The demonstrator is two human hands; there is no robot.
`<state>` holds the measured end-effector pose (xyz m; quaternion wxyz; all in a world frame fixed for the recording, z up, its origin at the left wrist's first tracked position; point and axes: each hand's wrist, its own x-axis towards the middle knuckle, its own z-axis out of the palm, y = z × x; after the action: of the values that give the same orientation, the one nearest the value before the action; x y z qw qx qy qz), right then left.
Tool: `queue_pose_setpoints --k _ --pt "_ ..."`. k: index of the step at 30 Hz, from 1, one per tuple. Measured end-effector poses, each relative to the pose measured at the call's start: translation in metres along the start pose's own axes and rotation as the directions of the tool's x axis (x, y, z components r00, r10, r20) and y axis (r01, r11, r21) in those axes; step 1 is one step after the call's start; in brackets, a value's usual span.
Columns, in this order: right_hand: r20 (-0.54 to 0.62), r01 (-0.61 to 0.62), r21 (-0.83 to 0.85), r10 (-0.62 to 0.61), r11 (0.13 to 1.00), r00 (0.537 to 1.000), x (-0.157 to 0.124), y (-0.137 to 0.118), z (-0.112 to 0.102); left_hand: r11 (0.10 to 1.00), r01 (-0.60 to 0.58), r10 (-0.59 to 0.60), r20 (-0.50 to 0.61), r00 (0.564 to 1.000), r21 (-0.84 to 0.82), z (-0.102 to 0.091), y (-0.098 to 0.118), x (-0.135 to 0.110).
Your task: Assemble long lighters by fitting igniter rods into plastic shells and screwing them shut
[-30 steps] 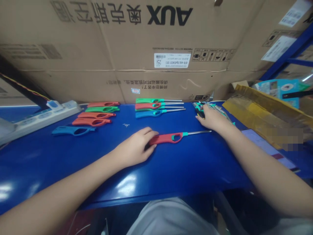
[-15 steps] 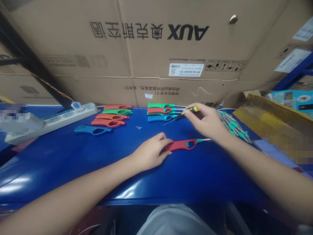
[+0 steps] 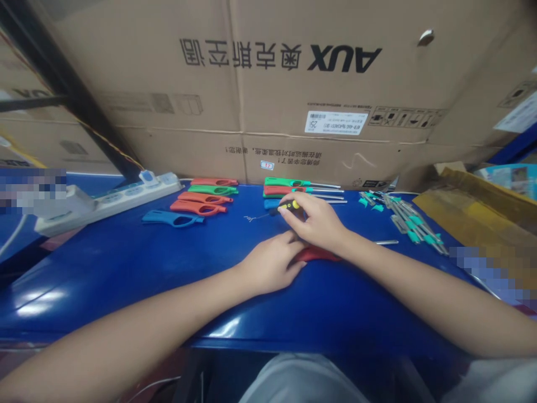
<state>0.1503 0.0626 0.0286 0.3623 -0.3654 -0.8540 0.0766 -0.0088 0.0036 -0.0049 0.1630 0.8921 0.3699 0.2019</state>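
Observation:
My left hand (image 3: 274, 260) is closed on the handle end of a red long-necked lighter (image 3: 319, 254) lying on the blue table. Its metal tube pokes out to the right, while its middle is hidden by my right hand (image 3: 315, 221). That hand grips a yellow-and-black screwdriver (image 3: 289, 207), whose thin shaft points left. The shaft's tip is close to a few tiny screws or pins (image 3: 250, 218), too small to name surely. Behind my right hand lie several assembled lighters in green (image 3: 279, 182), red and blue, partly covered.
Several handle shells in orange (image 3: 199, 207), green and blue (image 3: 173, 218) lie at the left. A white power strip (image 3: 113, 200) stands beyond them. Metal tubes with green ends (image 3: 415, 221) are piled at the right, beside a taped carton (image 3: 482, 224). A cardboard wall (image 3: 268, 84) closes the back.
My right hand has moved left and down with the screwdriver, bringing its tip near the tiny pieces and covering part of the red lighter. My left hand keeps its hold. The view has shifted slightly.

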Motion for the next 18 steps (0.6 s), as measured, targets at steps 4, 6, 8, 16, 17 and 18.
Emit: queue_pose_setpoints --k 4,6,8,16,17,18 --pt "-0.106 0.011 0.040 -0.007 0.999 0.994 0.001 0.003 -0.004 1.000 0.025 -0.025 0.022 0.999 0.012 -0.001 0.002 0.000" --pt "-0.155 -0.011 0.085 0.024 0.996 0.988 0.000 0.003 -0.007 0.999 0.037 -0.038 0.028 0.999 0.028 -0.002 0.002 0.001" --pt "-0.171 -0.063 0.140 0.087 0.988 0.981 -0.002 0.002 -0.012 0.999 0.031 -0.032 0.026 0.999 0.020 -0.003 0.001 0.001" --pt "-0.232 -0.291 0.605 0.515 0.741 0.825 -0.022 0.013 -0.046 0.995 -0.049 0.053 0.041 0.998 -0.091 0.000 -0.007 0.004" --pt "-0.210 -0.308 0.669 0.570 0.676 0.795 -0.025 0.016 -0.051 0.994 -0.060 0.064 0.044 0.997 -0.095 0.000 -0.007 0.004" --pt "-0.180 -0.320 0.725 0.616 0.610 0.767 -0.028 0.019 -0.055 0.993 -0.073 0.078 0.047 0.996 -0.097 0.000 -0.007 0.004"
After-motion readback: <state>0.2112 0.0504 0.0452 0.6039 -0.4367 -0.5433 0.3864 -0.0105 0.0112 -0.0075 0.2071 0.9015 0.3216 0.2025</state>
